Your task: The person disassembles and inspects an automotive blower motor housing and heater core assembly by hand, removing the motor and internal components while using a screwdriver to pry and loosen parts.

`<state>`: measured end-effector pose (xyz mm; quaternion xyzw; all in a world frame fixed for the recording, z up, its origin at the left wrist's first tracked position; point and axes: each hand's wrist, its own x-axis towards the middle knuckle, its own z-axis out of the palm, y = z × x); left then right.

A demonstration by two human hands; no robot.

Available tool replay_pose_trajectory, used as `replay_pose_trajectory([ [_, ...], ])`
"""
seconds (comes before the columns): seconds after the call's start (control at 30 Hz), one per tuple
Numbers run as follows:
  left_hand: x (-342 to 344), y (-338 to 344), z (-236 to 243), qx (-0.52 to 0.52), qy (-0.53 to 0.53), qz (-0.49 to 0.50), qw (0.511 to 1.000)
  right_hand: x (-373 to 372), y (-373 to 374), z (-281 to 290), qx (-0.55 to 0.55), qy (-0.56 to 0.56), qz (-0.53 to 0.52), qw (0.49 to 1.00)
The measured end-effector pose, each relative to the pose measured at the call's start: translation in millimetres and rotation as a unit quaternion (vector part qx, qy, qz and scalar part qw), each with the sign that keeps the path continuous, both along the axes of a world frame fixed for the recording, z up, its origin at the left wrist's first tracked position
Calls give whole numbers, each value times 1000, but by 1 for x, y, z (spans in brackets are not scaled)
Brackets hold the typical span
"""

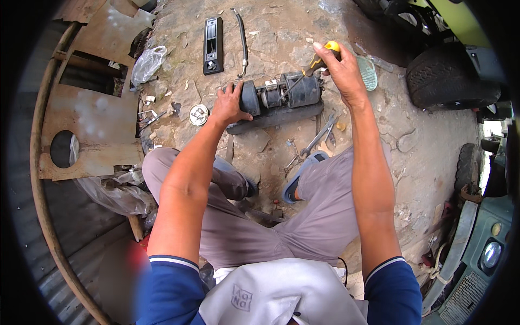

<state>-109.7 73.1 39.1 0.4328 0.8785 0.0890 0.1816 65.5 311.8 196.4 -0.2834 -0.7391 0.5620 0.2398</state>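
Black cylindrical motor (pixel 281 96) lies sideways on a dark board (pixel 271 118).

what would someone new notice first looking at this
First, the two bare hands at the top centre: the left hand presses on the end of a dark cylindrical motor unit lying on the stony ground, while the right hand grips a yellow-handled screwdriver pointed into it. Next, the wrenches lying just below the unit, and a worn tyre at upper right.

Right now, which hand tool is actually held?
The yellow-handled screwdriver, gripped in the right hand; the wrenches lie loose on the ground.
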Motion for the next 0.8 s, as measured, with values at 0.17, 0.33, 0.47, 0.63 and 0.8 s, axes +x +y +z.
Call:
replay_pose_trajectory([
  [0.17, -8, 2, -1, -13, 3, -4, 1000, 6, -4, -42, -122, 114, -58, 984],
  [0.33, -13, 0, 2, -22, 3, -3, 1000, 5, -24, -37, -106, -80, 18, 991],
  [0.47, -14, 9, 4, -30, -4, -2, 1000, 4, -53, -122, 148, -270, 229, 923],
  [0.63, -17, 9, 3, -19, -11, 2, 1000, 18, -73, -181, 226, -394, 212, 865],
  [0.8, -20, 8, -3, -6, -21, 2, 1000, 5, -81, -202, 249, -364, 135, 887],
])
